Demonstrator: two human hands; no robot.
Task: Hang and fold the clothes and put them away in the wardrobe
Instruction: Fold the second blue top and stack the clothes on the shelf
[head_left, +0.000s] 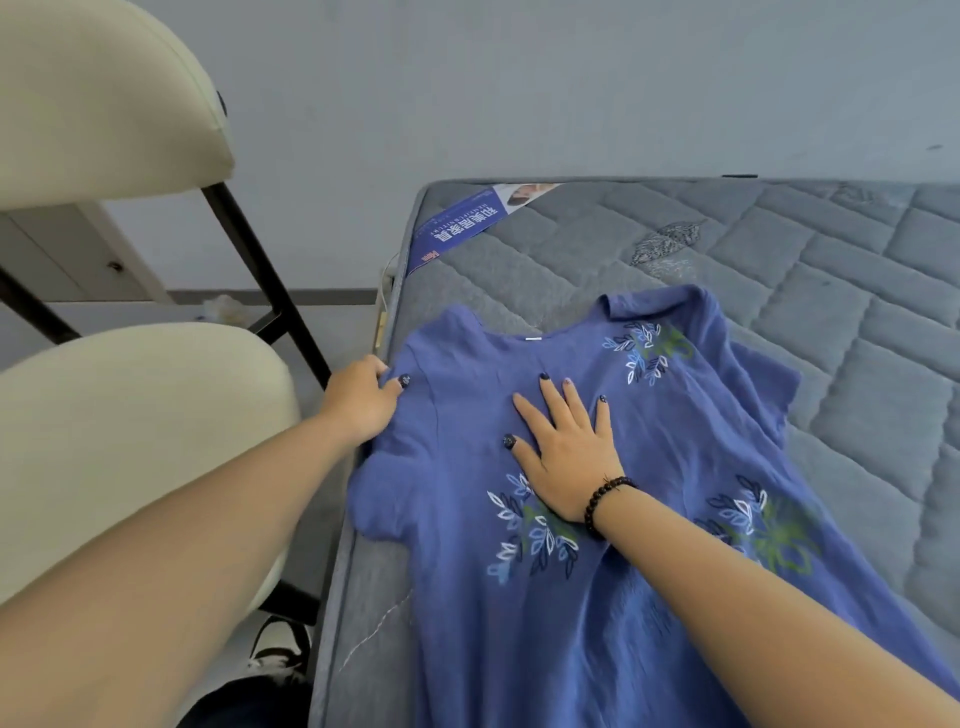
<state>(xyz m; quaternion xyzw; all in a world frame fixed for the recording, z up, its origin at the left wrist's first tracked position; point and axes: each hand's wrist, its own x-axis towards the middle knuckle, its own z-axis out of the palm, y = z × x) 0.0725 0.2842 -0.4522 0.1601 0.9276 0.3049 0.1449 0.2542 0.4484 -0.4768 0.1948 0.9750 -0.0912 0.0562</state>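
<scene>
We pin the blue dress (623, 571) flat on the mattress (857, 291) — right hand (563, 447) open, spread; left hand (361, 397) apparently pinching its shoulder, to fold.

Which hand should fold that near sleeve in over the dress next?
Left, probably. The left hand already grips the blue dress at the shoulder by the mattress edge, while the right hand lies flat on the chest, pinning it.
</scene>
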